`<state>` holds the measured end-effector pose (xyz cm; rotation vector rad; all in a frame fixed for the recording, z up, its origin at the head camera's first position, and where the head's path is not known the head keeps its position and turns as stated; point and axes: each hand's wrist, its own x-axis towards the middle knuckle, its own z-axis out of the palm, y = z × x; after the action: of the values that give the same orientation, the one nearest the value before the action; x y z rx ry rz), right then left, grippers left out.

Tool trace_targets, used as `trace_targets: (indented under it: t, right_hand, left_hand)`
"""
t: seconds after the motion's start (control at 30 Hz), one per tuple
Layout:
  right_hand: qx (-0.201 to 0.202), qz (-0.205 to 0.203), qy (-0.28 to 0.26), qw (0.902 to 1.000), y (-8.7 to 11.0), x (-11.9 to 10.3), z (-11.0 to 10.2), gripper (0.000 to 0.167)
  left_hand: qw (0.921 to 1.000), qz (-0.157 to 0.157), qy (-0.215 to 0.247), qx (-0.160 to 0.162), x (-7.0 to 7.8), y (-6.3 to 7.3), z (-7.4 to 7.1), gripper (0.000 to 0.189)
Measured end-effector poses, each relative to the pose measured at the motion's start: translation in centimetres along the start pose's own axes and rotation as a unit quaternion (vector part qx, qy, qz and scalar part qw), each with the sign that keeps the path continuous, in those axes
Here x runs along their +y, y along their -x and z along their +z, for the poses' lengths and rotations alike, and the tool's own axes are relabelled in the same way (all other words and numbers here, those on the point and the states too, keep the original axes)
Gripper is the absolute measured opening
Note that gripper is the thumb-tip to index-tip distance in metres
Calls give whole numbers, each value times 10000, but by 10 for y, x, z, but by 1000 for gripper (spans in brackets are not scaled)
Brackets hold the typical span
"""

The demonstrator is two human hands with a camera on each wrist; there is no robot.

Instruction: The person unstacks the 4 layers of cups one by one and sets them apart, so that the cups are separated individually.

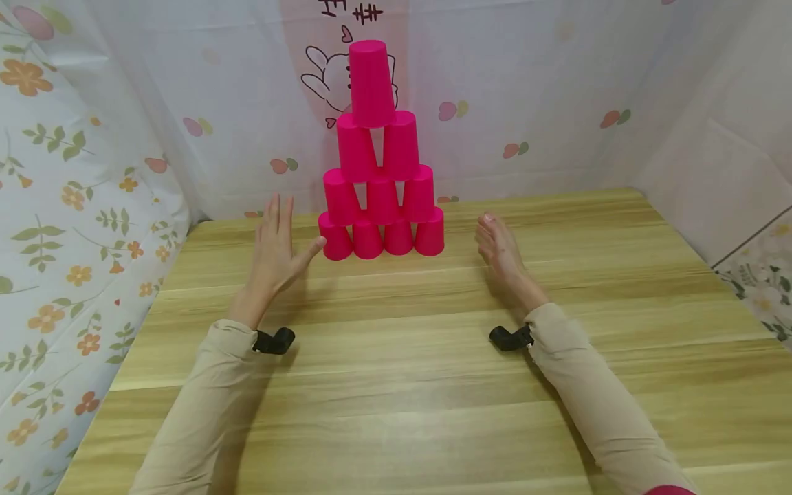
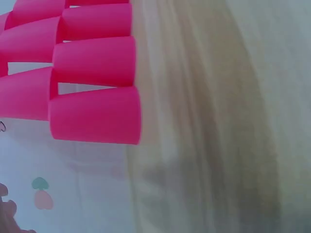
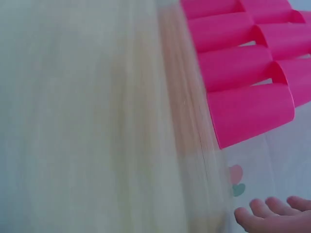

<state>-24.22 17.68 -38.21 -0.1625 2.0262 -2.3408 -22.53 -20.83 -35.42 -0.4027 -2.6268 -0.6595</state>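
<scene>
A pyramid of upside-down pink cups (image 1: 382,199) stands near the back of the table. Its bottom row has several cups, with three above, then two, and a single top cup (image 1: 371,84). To its left, my left hand (image 1: 272,251) has its fingers extended and thumb spread towards the bottom-left cup (image 1: 335,239); whether the thumb touches that cup cannot be told. My right hand (image 1: 502,251) is apart from the stack on its right, seen edge-on and holding nothing. In the right wrist view its fingers (image 3: 279,218) show beside the bottom cups (image 3: 250,114).
The wood-grain table (image 1: 396,371) spreads out below both forearms. Close behind the pyramid hangs a white printed curtain (image 1: 526,89), with a floral curtain (image 1: 80,240) along the left side. Each wrist carries a small black camera mount (image 1: 275,341).
</scene>
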Motion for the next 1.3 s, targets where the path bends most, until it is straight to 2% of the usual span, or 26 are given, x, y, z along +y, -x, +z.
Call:
trace_targets:
  t: [0.17,0.27,0.33,0.43,0.57,0.67,0.73,0.87,0.97,1.07,1.2,1.3]
  right_hand:
    - [283,127,-1050,9940,-3,14,1,66]
    - [425,-77,-1153,9924,-7,23,2,59]
    - [535,-303,-957,9935,-10,29,5,55]
    - [614,-745,-363,9947,-12,35,12,47]
    - [563,-1060,528,9914,-14,37,22,44]
    - [473,-1051,806,9901,-13,33,27,48]
    - [394,-1025,757,9911,-10,29,29,53]
    - [273,-1096,752,9908,-7,25,33,60]
    - [213,-1071,838,9905,-9,25,36,64]
    - [196,-991,1029,9895,-11,25,38,66]
    - [188,-938,1166,9886,-14,25,40,67]
    - [192,-943,1184,9883,-15,24,41,68]
  left_hand:
    - [9982,392,69,447,5,-8,-6,91]
    - [9945,597,268,813,9,-14,-11,91]
    - [9908,731,418,1057,13,-18,-14,90]
    - [9839,913,655,1389,21,-25,-17,89]
    - [9771,962,993,1616,36,-36,-23,88]
    - [9750,971,1216,1587,48,-47,-26,86]
    - [9740,975,1347,1540,55,-54,-27,83]
    - [9763,689,1489,1409,70,-69,-33,77]
    - [9748,543,1709,1330,81,-81,-39,76]
    - [9703,481,1986,1297,92,-93,-44,78]
    - [9595,344,2508,1236,102,-108,-49,84]
    - [9553,234,2696,1187,107,-118,-53,85]
